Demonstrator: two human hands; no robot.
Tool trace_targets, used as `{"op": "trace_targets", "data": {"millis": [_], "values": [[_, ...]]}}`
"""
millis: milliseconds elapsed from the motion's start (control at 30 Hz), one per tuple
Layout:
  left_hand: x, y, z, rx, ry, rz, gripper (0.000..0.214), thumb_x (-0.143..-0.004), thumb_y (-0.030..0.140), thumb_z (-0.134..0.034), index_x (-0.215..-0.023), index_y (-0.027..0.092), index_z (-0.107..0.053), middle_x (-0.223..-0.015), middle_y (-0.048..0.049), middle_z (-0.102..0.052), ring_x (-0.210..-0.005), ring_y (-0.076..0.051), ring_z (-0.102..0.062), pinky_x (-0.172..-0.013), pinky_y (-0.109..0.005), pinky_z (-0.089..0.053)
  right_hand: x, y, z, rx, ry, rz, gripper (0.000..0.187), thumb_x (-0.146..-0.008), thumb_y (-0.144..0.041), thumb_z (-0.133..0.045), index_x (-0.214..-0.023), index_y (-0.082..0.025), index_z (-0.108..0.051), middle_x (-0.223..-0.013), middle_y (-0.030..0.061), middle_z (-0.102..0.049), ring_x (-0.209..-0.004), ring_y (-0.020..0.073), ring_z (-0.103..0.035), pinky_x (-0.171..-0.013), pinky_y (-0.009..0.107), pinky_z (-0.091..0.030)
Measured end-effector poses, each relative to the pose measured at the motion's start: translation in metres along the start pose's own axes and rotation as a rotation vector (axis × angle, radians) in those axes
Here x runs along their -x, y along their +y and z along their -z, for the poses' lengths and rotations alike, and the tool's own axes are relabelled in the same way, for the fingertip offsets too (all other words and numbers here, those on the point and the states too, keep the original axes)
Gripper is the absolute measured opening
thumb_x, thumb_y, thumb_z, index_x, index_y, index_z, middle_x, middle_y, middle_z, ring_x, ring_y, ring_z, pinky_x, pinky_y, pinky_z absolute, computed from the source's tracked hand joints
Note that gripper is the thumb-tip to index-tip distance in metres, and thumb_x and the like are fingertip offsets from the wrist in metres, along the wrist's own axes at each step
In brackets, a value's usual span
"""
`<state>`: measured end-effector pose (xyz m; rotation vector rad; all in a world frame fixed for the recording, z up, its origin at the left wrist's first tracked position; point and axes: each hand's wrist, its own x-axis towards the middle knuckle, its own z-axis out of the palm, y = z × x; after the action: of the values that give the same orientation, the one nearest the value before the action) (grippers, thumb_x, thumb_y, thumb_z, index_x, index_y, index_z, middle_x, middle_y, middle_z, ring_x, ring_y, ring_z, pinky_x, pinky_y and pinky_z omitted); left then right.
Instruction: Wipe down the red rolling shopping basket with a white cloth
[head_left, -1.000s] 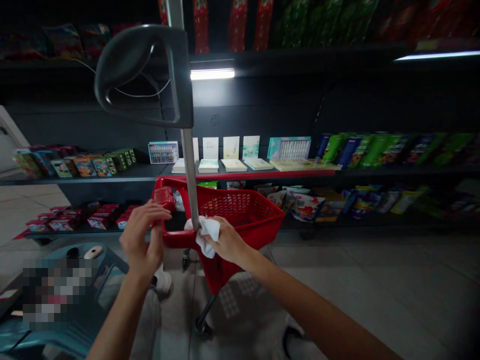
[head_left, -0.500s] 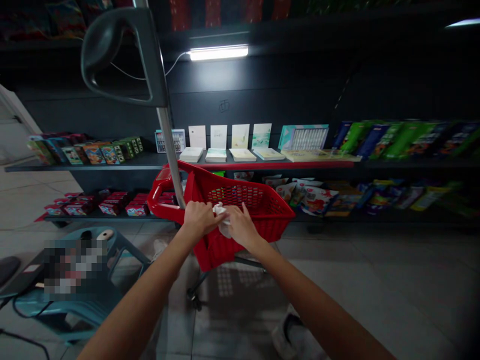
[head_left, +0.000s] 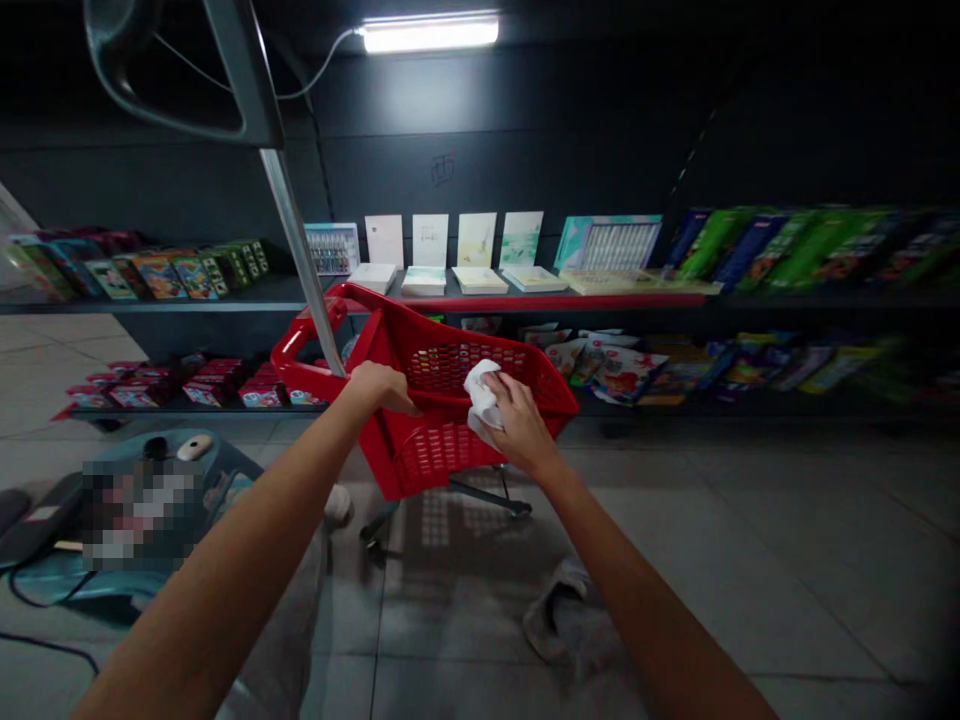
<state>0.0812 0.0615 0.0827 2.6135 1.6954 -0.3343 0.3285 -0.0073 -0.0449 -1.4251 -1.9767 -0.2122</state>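
A red plastic shopping cart stands before me on its metal frame. My left hand is closed over the cart's near top rim, close to the handle end, with its fingertips partly hidden. Crumpled white tissue is bunched in the fingers of my right hand. That hand is by the near side of the cart, toward its front end; whether the tissue touches the plastic I cannot tell.
A metal pole with a grey handle rises by the cart handle. Behind is a shelf with notebooks, boxes and snack bags under a lamp. A blue-green stool holding small items stands at left. My shoe is below.
My hands were close together at the tissue by the rim; now they are apart. The right hand has moved right with the tissue, while the left is on the rim. The view has tilted down.
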Motion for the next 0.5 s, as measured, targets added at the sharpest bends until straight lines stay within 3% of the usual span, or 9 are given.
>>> {"op": "trace_targets", "data": {"millis": [100,200,367,433,500], "values": [[-0.002,0.002,0.000,-0.127,-0.097,0.034,0.079,-0.064,0.077,-0.065,-0.121,0.024,-0.076,-0.125,-0.0171,-0.073,-0.117,-0.040,-0.066,-0.095,-0.042,-0.052,0.001,-0.016,0.004,0.030,0.115,-0.026,0.060,-0.092,-0.045,-0.060,-0.144,-0.017,-0.057,-0.136,0.0188,-0.050,-0.123,0.0346,-0.047,-0.107,0.050,-0.042],[-0.002,0.003,0.001,-0.138,-0.092,0.039,0.081,-0.064,0.076,-0.066,-0.125,0.024,-0.074,-0.126,-0.0171,-0.072,-0.119,-0.040,-0.065,-0.096,-0.042,-0.052,-0.001,-0.032,0.006,0.055,0.081,-0.003,0.058,-0.088,-0.047,-0.065,-0.140,-0.020,-0.062,-0.129,0.0178,-0.051,-0.117,0.0349,-0.048,-0.104,0.050,-0.043],[-0.006,-0.002,0.002,-0.029,-0.087,0.049,0.078,-0.062,0.081,-0.065,-0.118,0.027,-0.077,-0.120,-0.0153,-0.075,-0.117,-0.040,-0.066,-0.096,-0.042,-0.050,-0.012,-0.043,0.003,-0.043,-0.051,0.089,0.085,-0.085,-0.053,-0.064,-0.157,-0.017,-0.039,-0.140,0.0183,-0.050,-0.130,0.0374,-0.043,-0.118,0.064,-0.024],[-0.008,-0.005,0.003,0.051,-0.087,0.016,0.073,-0.064,0.083,-0.063,-0.112,0.030,-0.079,-0.116,-0.0117,-0.077,-0.116,-0.037,-0.066,-0.098,-0.040,-0.049,-0.016,-0.043,0.001,-0.176,-0.069,0.102,0.081,-0.092,-0.051,-0.055,-0.161,-0.020,-0.029,-0.145,0.0155,-0.051,-0.134,0.0343,-0.043,-0.119,0.063,-0.024],[-0.010,-0.008,0.003,0.125,-0.072,-0.026,0.071,-0.067,0.085,-0.059,-0.108,0.031,-0.080,-0.115,-0.0098,-0.077,-0.116,-0.035,-0.066,-0.099,-0.040,-0.047,-0.020,-0.041,-0.001,-0.340,-0.050,0.104,0.068,-0.098,-0.044,-0.046,-0.160,-0.022,-0.031,-0.148,0.0125,-0.052,-0.136,0.0292,-0.045,-0.119,0.054,-0.032]]}}
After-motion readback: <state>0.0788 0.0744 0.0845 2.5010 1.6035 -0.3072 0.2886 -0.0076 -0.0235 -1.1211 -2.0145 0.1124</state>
